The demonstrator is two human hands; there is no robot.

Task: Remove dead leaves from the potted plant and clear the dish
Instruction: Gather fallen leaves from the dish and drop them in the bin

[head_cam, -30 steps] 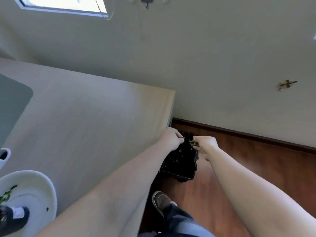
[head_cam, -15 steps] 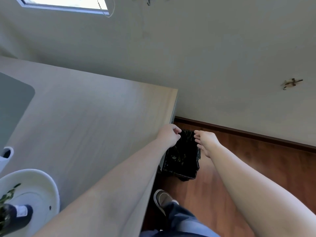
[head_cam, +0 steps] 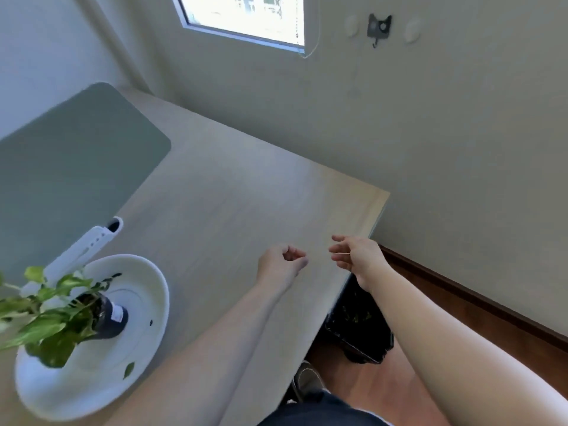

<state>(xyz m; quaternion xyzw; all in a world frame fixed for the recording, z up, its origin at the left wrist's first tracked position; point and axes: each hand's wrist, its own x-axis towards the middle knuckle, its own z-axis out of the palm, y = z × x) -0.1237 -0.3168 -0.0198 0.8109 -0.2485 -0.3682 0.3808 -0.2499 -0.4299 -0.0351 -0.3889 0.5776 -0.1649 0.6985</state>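
A potted plant (head_cam: 52,309) with green leaves in a dark pot (head_cam: 107,318) stands in a white dish (head_cam: 147,290) at the table's near left. A small loose leaf (head_cam: 129,369) lies in the dish near its front rim. My left hand (head_cam: 281,264) hovers over the table's right part with fingers curled and nothing in it. My right hand (head_cam: 353,256) hangs beside it near the table's right edge, fingers relaxed and empty. Below the edge stands a black bin (head_cam: 359,330) with plant scraps inside.
A grey-green mat (head_cam: 76,167) covers the table's far left. A white tool (head_cam: 83,250) leans behind the dish. The wooden table (head_cam: 246,195) ends at a right edge above the brown floor (head_cam: 399,379). My shoe (head_cam: 307,379) is by the bin.
The view swung left, bringing plant and dish into sight. Both hands rose from over the bin to above the table. The green scrap pinched a second ago is gone from my fingers.
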